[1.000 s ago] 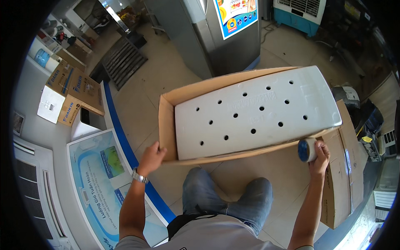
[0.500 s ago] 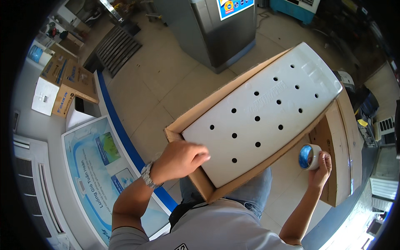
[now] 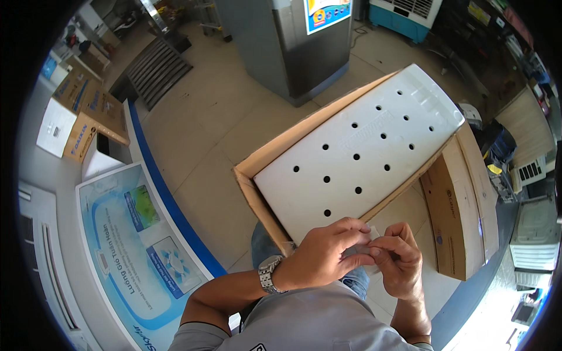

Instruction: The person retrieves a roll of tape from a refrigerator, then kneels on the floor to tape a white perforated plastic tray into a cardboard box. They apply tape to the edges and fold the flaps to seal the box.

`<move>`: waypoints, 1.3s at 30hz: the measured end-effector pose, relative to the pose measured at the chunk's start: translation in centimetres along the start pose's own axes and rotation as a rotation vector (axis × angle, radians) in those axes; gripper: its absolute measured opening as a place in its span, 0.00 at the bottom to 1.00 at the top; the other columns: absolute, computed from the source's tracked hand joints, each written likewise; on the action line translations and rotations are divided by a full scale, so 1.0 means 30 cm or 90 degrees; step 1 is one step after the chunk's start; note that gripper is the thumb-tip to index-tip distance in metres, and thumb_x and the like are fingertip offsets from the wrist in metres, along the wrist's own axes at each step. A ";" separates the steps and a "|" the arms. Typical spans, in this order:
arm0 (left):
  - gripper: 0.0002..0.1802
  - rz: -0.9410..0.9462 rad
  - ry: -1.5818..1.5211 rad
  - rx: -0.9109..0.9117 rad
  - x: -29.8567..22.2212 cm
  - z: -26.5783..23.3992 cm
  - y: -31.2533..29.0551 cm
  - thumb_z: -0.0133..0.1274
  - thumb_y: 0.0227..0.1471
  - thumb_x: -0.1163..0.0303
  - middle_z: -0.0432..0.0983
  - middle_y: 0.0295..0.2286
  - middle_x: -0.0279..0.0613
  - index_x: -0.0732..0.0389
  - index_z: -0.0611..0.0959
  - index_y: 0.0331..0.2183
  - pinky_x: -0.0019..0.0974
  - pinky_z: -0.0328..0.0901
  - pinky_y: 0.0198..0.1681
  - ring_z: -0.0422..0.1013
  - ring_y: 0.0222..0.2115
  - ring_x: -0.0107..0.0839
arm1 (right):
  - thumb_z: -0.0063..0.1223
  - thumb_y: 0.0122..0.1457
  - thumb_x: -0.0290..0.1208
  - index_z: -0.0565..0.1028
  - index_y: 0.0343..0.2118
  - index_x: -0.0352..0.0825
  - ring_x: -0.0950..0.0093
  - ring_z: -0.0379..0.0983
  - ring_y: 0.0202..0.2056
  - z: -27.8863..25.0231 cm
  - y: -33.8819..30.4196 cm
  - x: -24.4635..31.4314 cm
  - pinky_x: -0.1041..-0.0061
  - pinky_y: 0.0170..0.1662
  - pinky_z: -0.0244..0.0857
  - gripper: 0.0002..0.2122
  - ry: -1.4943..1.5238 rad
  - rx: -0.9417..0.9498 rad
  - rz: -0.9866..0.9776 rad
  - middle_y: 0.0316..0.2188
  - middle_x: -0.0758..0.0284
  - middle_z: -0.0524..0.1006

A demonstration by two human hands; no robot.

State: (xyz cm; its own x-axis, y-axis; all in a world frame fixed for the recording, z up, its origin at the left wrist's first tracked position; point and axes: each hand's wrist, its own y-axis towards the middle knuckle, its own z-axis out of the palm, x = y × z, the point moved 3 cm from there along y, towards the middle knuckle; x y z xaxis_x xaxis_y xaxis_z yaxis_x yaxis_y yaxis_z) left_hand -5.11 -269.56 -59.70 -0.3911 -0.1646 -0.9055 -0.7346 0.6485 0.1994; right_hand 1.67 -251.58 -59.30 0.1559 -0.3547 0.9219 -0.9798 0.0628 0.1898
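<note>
Steel watch (image 3: 270,274) glinting, the left hand (image 3: 325,251) is now meeting the right hand (image 3: 402,266) by the open box's (image 3: 310,129) near edge — the right isn't hanging off alone anymore, so it's looking two-handed. Bent fingertips are pinching a pale bit (image 3: 373,233), probably tape, mostly hidden. Brown cardboard is framing a smooth white foam slab (image 3: 356,156), dotted with round holes.

Head-worn fisheye looks down on both hands (image 3: 319,254).

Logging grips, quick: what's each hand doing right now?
Left hand: closed around a pale, round tape roll, mostly hidden.
Right hand: pinched closed at that roll; exactly what it grips cannot be told.
</note>
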 end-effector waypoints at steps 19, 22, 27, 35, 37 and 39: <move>0.08 -0.026 0.345 -0.388 0.494 -0.999 0.208 0.51 0.64 0.68 0.80 0.24 0.40 0.59 0.79 0.32 0.39 0.68 0.29 0.76 0.25 0.30 | 0.70 0.51 0.23 0.49 0.69 0.19 0.76 0.79 0.36 0.486 0.472 0.223 0.81 0.43 0.70 0.47 -0.070 0.294 0.334 0.35 0.57 0.83; 0.10 -0.280 0.257 -0.314 0.821 -1.445 0.220 0.52 0.64 0.64 0.80 0.26 0.34 0.59 0.81 0.33 0.32 0.63 0.25 0.65 0.21 0.20 | 0.67 0.52 0.20 0.53 0.67 0.18 0.78 0.78 0.34 0.438 0.423 0.186 0.82 0.38 0.70 0.43 -0.048 0.364 0.376 0.34 0.57 0.83; 0.11 -0.297 -0.038 -0.126 0.750 -1.155 0.263 0.55 0.64 0.61 0.78 0.26 0.31 0.58 0.80 0.36 0.25 0.59 0.22 0.63 0.22 0.15 | 0.64 0.56 0.16 0.55 0.67 0.19 0.68 0.80 0.45 0.446 0.520 0.157 0.70 0.54 0.71 0.38 0.122 0.066 0.246 0.40 0.56 0.82; 0.09 -0.042 -0.369 -0.090 0.475 -0.874 0.195 0.59 0.59 0.75 0.75 0.35 0.36 0.58 0.74 0.35 0.20 0.57 0.22 0.64 0.24 0.13 | 0.62 0.56 0.10 0.43 0.71 0.21 0.64 0.76 0.54 0.473 0.537 -0.001 0.66 0.59 0.68 0.45 0.316 0.069 0.099 0.49 0.50 0.78; 0.11 -0.024 -0.367 -0.068 0.418 -0.848 0.194 0.59 0.57 0.78 0.76 0.40 0.42 0.57 0.72 0.36 0.19 0.56 0.22 0.63 0.24 0.11 | 0.62 0.55 0.10 0.43 0.71 0.22 0.64 0.76 0.54 0.466 0.524 -0.012 0.66 0.59 0.68 0.46 0.356 0.068 0.099 0.50 0.50 0.78; 0.13 -0.037 -0.334 -0.026 0.330 -0.831 0.200 0.59 0.55 0.80 0.76 0.46 0.49 0.57 0.71 0.37 0.18 0.55 0.22 0.61 0.23 0.10 | 0.63 0.56 0.11 0.43 0.72 0.24 0.66 0.75 0.54 0.438 0.501 -0.016 0.66 0.59 0.68 0.46 0.399 0.079 0.100 0.51 0.52 0.77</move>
State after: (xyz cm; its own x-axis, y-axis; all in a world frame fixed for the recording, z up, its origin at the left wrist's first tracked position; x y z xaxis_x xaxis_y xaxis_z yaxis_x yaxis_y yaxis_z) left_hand -27.20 -285.83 -58.13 -0.0265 0.2015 -0.9791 -0.7715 0.6187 0.1482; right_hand -14.77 -262.73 -61.34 0.0160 0.2628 0.9647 -0.9982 -0.0519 0.0307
